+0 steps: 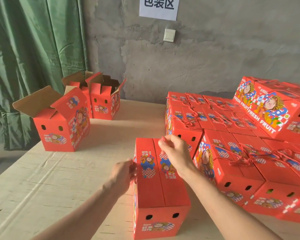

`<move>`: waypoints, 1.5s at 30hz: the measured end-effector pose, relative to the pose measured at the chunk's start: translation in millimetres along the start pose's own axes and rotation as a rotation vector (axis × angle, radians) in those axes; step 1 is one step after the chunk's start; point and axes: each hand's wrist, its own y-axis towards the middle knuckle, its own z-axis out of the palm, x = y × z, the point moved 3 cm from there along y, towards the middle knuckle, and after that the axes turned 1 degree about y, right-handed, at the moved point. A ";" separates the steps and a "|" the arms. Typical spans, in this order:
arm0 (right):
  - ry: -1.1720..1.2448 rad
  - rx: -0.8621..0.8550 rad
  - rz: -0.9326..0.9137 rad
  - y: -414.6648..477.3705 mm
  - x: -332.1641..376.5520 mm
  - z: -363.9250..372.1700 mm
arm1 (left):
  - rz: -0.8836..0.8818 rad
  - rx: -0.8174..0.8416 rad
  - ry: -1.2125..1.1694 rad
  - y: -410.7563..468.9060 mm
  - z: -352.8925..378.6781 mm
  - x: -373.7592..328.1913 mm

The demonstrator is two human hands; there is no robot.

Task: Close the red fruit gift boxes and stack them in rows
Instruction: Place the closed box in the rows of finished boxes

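Closed box (160,186): printed red cardboard, smooth, slight sheen. Open box (59,122) near table's left edge: raw brown corrugated inside flaps. Rope handles (232,153) on stacked boxes (241,172): twisted red cord. Table (42,179): pale, matt, grainy board. Wall (197,58): rough grey plaster. Curtain (24,49): green cloth, faint sheen.

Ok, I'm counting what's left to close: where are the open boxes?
In the head view, the open boxes stand on the table's far left, near the green curtain, across from the closed stack on the right.
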 end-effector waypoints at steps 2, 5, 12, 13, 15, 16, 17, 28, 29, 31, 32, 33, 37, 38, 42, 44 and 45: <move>0.138 0.053 0.022 6.1 15.1 3.8 | 0.182 0.057 0.109 -6.7 10.6 -29.6; 0.355 0.163 0.215 5.9 13.9 8.3 | 0.477 0.167 0.267 -24.3 32.5 -72.5; 0.592 0.366 0.356 5.6 17.5 14.6 | 0.769 0.249 0.575 -36.9 54.8 -93.3; 0.637 0.390 0.375 6.5 18.5 15.1 | 0.797 0.236 0.632 -34.1 54.1 -92.5; 0.679 0.428 0.447 5.8 21.7 14.1 | 0.851 0.132 0.748 -25.3 50.7 -92.1; 0.663 0.427 0.492 6.0 21.4 12.4 | 0.854 0.044 0.767 -19.7 45.9 -90.8; 0.635 0.416 0.534 7.5 20.9 9.5 | 0.833 -0.044 0.778 -13.8 39.0 -86.5; 0.235 0.295 0.443 37.2 80.0 -15.6 | 0.826 0.132 0.937 -2.2 3.7 -15.4; 0.240 0.282 0.400 39.5 91.2 -20.3 | 0.887 0.125 0.913 -6.9 6.8 -26.0; 0.270 0.259 0.332 43.4 116.6 -33.7 | 0.968 0.127 0.834 -19.6 15.2 -48.7; 0.274 0.245 0.291 44.1 129.4 -41.2 | 1.000 0.130 0.786 -25.3 19.9 -59.3; 0.271 0.226 0.237 43.7 140.7 -47.8 | 1.029 0.129 0.740 -30.9 24.6 -69.0; 0.328 0.120 0.068 36.0 163.7 -60.6 | 1.118 0.116 0.626 -48.8 39.8 -86.3; 0.351 0.098 0.058 35.9 163.8 -61.3 | 1.123 0.113 0.618 -51.4 41.8 -85.8; 0.346 -0.011 0.086 46.5 148.5 -62.9 | 1.164 0.101 0.666 -51.0 47.1 -73.9; 0.324 -0.061 0.148 50.9 130.5 -63.5 | 1.106 0.132 0.754 -41.3 49.8 -62.6; 0.298 -0.085 0.175 52.1 119.2 -64.0 | 1.058 0.163 0.812 -34.8 51.3 -56.0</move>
